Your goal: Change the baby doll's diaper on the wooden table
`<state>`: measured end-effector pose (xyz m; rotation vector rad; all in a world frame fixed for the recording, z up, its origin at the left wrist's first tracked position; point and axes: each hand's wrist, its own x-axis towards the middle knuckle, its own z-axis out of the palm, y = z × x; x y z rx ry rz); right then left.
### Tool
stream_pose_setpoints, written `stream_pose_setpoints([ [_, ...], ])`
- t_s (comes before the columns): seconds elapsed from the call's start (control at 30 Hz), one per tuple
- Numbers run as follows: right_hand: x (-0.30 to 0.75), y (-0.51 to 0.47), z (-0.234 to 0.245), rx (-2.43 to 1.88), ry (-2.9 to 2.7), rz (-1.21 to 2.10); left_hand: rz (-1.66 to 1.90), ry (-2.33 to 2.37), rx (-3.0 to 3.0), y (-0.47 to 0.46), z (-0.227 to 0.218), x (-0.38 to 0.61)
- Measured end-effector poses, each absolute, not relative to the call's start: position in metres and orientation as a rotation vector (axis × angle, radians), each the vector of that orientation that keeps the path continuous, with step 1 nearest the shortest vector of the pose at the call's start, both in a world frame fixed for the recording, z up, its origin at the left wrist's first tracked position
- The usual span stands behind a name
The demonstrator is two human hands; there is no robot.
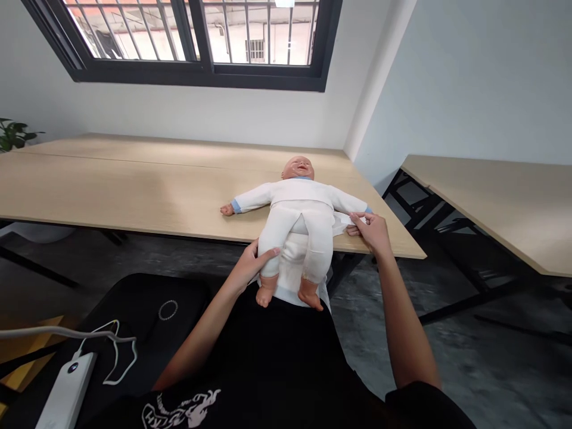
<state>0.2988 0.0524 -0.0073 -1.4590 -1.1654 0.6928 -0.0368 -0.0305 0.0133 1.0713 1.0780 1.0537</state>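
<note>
Observation, single head view. A baby doll (297,205) lies on its back at the near edge of a long wooden table (111,185), head toward the wall, legs hanging past the edge toward the person. The doll wears a white top with blue cuffs and white trousers; both arms are stretched out sideways, bare feet pointing down over the person's dark clothing.

Left hand (251,266): placed against the outer side of the doll's leg on the person's left, thumb lying across the trouser fabric near the knee, fingers curled behind the leg. It is a loose clasp on the leg, not a flat spread.

Right hand (373,231): at the table edge beside the doll's outstretched arm, fingertips pinching a small piece of white cloth (343,221) that lies on the table just beside the doll's hip. Whether this cloth is part of the doll's clothing or a separate piece cannot be told from this view.

More white fabric hangs below the doll between its legs, touching the person's lap.

Surroundings: a second wooden table (500,202) stands to the right, well apart. A barred window (201,36) is above. A white power bank (67,390) with a cable lies on a black surface at lower left. A potted plant (13,134) shows at the far left.
</note>
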Motion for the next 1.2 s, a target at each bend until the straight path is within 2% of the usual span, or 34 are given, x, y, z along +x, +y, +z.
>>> stream_pose_setpoints([
  [0.07, 0.294, 0.043, 0.0, -1.567, -1.207, 0.415, 1.056, 1.025, 0.984, -0.029, 0.012, -0.039],
  [0.13, 0.275, 0.024, 0.011, -1.574, -1.236, -0.043, 1.047, 0.981, 0.923, -0.027, 0.01, -0.04],
  [0.2, 0.245, -0.003, 0.021, -1.382, -1.393, -0.33, 1.018, 0.959, 0.907, -0.025, 0.008, -0.041],
  [0.3, 0.198, -0.044, 0.026, -0.89, -2.02, -0.489, 0.991, 0.943, 0.926, -0.021, 0.008, -0.044],
  [0.37, 0.18, -0.063, 0.021, -0.712, -2.359, -0.536, 0.981, 0.917, 0.923, -0.017, 0.008, -0.047],
  [0.47, 0.183, -0.07, 0.011, -0.798, -2.553, -0.551, 0.932, 0.868, 0.915, -0.012, 0.008, -0.053],
  [0.67, 0.233, -0.065, 0.006, -1.105, -2.479, -0.726, 0.936, 0.901, 0.909, -0.007, 0.0, -0.053],
  [0.87, 0.214, -0.088, -0.016, -0.83, -2.638, -0.637, 0.944, 0.878, 0.879, -0.013, -0.003, -0.048],
  [0.97, 0.199, -0.094, -0.023, -0.759, -2.515, -0.705, 0.969, 0.879, 0.858, -0.015, -0.003, -0.047],
  [1.07, 0.191, -0.087, -0.005, -0.693, -2.362, -0.722, 0.963, 0.881, 0.868, -0.014, -0.005, -0.043],
  [1.2, 0.184, -0.047, 0.056, -0.736, -2.375, -0.571, 0.987, 0.848, 0.897, -0.016, -0.009, -0.037],
])
